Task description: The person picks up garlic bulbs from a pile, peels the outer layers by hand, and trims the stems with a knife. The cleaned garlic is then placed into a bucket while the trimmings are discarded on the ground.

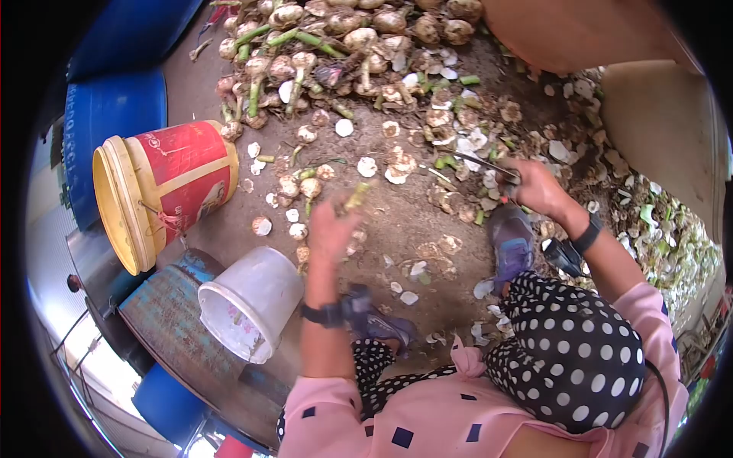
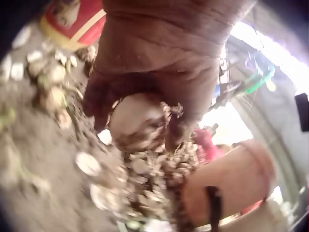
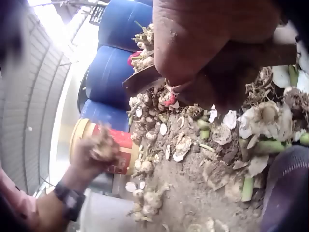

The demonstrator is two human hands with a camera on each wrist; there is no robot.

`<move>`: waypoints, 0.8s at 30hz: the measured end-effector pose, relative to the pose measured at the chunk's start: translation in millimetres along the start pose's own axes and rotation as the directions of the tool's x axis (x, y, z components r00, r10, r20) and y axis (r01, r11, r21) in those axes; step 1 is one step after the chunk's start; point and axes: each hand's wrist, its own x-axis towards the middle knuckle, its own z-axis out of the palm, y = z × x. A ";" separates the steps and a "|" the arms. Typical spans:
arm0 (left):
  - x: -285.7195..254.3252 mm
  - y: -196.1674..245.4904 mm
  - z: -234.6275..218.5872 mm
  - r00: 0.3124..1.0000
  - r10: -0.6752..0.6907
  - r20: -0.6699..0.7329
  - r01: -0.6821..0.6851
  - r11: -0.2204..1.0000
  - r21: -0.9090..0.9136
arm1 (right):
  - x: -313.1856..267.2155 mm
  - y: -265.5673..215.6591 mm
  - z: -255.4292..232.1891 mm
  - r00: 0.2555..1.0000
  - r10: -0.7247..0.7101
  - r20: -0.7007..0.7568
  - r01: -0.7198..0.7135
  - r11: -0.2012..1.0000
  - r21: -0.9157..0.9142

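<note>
Blurred in the head view, my left hand (image 1: 332, 233) grips a garlic bulb by its base, and its cut green stem (image 1: 357, 195) sticks out past the fingers. The left wrist view shows the round, dirt-marked garlic bulb (image 2: 135, 121) between fingers and thumb. My right hand (image 1: 537, 187) is apart from it on the other side, above the shoe, and holds a knife whose thin dark blade (image 1: 479, 162) points toward the heap. In the right wrist view the knife blade (image 3: 142, 80) shows beyond the hand. Several trimmed garlic bulbs (image 1: 301, 183) lie on the ground near the left hand.
A heap of garlic (image 1: 343, 38) with stems lies at the back. Red-yellow bucket (image 1: 187, 168) and white bucket (image 1: 256, 298) lie tipped at the left, beside blue drums (image 1: 114, 114). Peelings (image 1: 565, 149) litter the right side. A purple shoe (image 1: 511, 240) stands below the right hand.
</note>
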 end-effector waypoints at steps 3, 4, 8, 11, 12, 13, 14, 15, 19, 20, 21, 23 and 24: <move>42.5 -10.2 -37.3 0.902 0.299 -0.312 -0.083 0.829 0.554 | 4.7 -9.0 7.1 0.996 0.080 0.040 -0.081 0.996 0.026; 57.6 -3.7 -45.8 0.887 0.211 -0.411 0.012 0.879 0.477 | 8.3 -12.2 7.9 0.994 0.103 0.046 -0.103 0.995 -0.008; 147.1 -40.0 -45.9 0.817 0.240 -0.524 0.018 0.898 0.440 | 15.3 -20.0 0.8 0.985 0.166 0.043 -0.165 0.986 -0.025; 169.6 -58.5 -34.6 0.871 0.197 -0.449 0.150 0.764 0.627 | 12.8 -12.4 -0.3 0.979 0.203 0.015 -0.203 0.978 0.038; 163.7 -59.3 -30.1 0.893 0.068 -0.445 0.042 0.972 0.232 | 10.4 -10.9 0.4 0.989 0.150 -0.020 -0.147 0.985 0.086; 152.5 -58.7 -24.0 0.923 -0.048 -0.381 -0.039 0.975 -0.219 | 8.2 -14.9 -0.6 0.987 0.160 -0.019 -0.157 0.984 0.088; 124.8 -30.7 -12.4 0.936 -0.045 -0.349 -0.139 0.865 -0.482 | 8.8 -24.5 -3.1 0.980 0.200 0.014 -0.199 0.965 0.168; 103.4 -17.9 -5.5 0.937 -0.040 -0.347 -0.142 0.864 -0.483 | 9.8 -33.2 -4.1 0.972 0.230 0.045 -0.234 0.941 0.244; 32.2 -5.0 13.3 0.996 -0.013 -0.086 -0.070 0.465 -0.882 | 6.2 -27.7 13.1 0.998 0.060 -0.029 -0.050 0.961 0.273; 17.7 -6.4 13.9 0.999 -0.003 -0.037 -0.034 0.335 -0.942 | 3.4 -28.9 11.2 0.997 0.076 0.018 -0.078 0.963 0.259; 4.9 -8.7 12.0 0.999 -0.007 -0.047 -0.042 0.343 -0.938 | -0.6 -30.5 12.0 0.998 0.067 0.022 -0.070 0.961 0.268; -17.0 -10.6 7.1 0.993 0.122 0.011 -0.008 0.157 -0.988 | -7.3 -33.4 14.0 0.997 0.083 -0.011 -0.079 0.980 0.185; -27.5 -8.7 3.0 0.998 0.059 -0.036 -0.048 0.209 -0.977 | -10.7 -33.5 16.3 0.992 0.126 0.017 -0.126 0.964 0.235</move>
